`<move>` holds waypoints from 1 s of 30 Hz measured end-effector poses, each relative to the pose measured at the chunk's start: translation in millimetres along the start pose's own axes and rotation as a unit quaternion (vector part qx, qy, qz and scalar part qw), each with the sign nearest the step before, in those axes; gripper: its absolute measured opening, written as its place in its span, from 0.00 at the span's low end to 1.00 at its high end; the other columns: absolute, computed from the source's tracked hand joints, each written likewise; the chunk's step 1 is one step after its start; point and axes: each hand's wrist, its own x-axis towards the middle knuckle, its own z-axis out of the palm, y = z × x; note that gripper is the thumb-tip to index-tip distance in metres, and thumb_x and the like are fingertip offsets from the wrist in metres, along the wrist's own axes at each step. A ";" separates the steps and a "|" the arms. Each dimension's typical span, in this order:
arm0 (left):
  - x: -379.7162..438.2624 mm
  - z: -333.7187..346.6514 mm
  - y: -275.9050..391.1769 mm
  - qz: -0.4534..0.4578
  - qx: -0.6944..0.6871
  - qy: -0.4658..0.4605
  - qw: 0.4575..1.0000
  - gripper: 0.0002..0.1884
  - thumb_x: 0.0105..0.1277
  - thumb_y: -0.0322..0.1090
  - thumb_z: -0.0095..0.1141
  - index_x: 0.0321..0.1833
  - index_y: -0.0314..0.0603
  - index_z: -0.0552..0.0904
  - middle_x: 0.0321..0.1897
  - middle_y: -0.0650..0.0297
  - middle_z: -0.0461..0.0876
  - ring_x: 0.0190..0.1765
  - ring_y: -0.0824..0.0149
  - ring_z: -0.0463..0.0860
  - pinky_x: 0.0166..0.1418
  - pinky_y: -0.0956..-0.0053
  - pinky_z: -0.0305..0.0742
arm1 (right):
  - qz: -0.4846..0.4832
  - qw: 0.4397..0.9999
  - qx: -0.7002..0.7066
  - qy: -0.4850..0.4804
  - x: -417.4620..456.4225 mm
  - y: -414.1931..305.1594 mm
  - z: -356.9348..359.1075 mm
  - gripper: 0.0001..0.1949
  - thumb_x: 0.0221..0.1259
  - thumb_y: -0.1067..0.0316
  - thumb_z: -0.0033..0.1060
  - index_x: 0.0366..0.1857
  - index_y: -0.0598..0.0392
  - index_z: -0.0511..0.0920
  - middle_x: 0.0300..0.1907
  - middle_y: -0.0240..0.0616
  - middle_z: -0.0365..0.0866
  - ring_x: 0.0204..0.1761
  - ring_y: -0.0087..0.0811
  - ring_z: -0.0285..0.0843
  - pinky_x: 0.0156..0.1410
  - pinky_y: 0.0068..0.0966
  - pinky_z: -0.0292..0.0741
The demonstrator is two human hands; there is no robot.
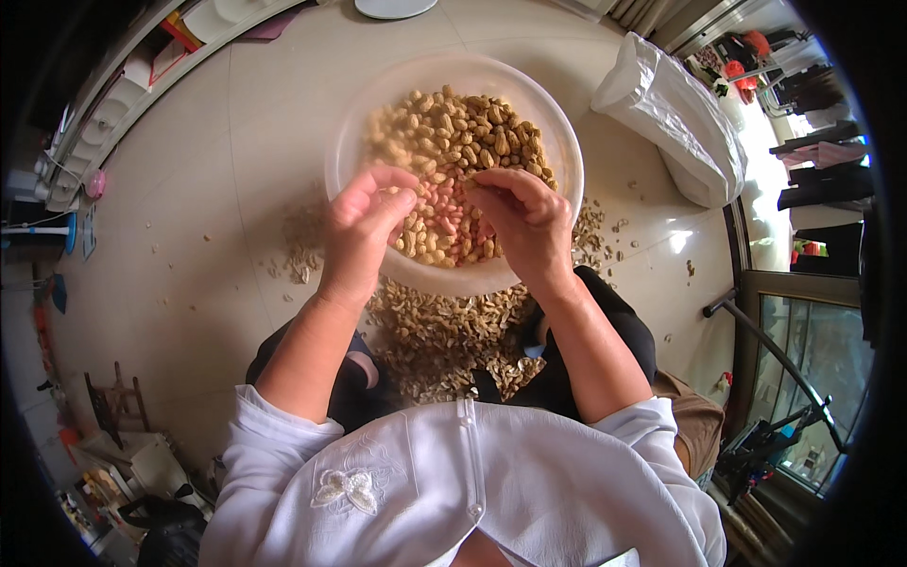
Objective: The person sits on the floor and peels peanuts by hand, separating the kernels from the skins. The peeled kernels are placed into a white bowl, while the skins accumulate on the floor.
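A wide translucent plastic basin (572, 152) stands before me with unshelled peanuts (453, 124) heaped in its far part. Pinkish shelled kernels (445, 212) lie in the middle, with more whole peanuts nearer me. Over the basin's left side, my left hand (365, 209) has its thumb and forefinger close together; whether something small is between them is unclear. My right hand (528, 209), over the right side, pinches a piece of peanut shell (470, 183) at its fingertips. The two hands are apart, their fingertips turned toward each other above the kernels.
Broken peanut shells (453, 326) are piled on the tiled floor (283, 106) between my legs, with bits scattered either side. A white woven sack (673, 117) lies at the far right. Shelving (106, 117) runs along the left; a glass-panelled door (808, 368) stands at right.
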 end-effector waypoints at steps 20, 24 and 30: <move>-10.9 20.2 -9.4 0.130 0.151 -0.023 0.980 0.06 0.70 0.29 0.61 0.45 0.36 0.85 0.38 0.65 0.86 0.37 0.79 0.81 0.41 0.82 0.77 | 0.185 0.895 0.397 -0.081 -26.6 -6.6 17.1 0.11 0.72 0.62 0.61 0.46 0.59 0.83 0.33 0.32 0.84 0.32 0.21 0.79 0.37 0.23 0.83; -6.6 13.4 -7.0 0.076 0.125 -0.051 0.988 0.06 0.71 0.28 0.60 0.47 0.38 0.86 0.39 0.66 0.86 0.39 0.79 0.81 0.39 0.83 0.77 | 0.185 0.904 0.375 -0.094 -22.4 -4.1 12.7 0.10 0.72 0.64 0.61 0.47 0.60 0.83 0.33 0.32 0.83 0.32 0.21 0.79 0.37 0.23 0.83; 4.3 6.6 -2.4 0.096 0.067 -0.079 0.990 0.09 0.73 0.31 0.57 0.52 0.40 0.84 0.42 0.68 0.86 0.41 0.77 0.82 0.47 0.84 0.79 | -0.141 0.988 0.058 -0.028 -12.7 -12.2 0.3 0.09 0.59 0.80 0.65 0.42 0.59 0.85 0.32 0.36 0.82 0.29 0.28 0.81 0.34 0.25 0.78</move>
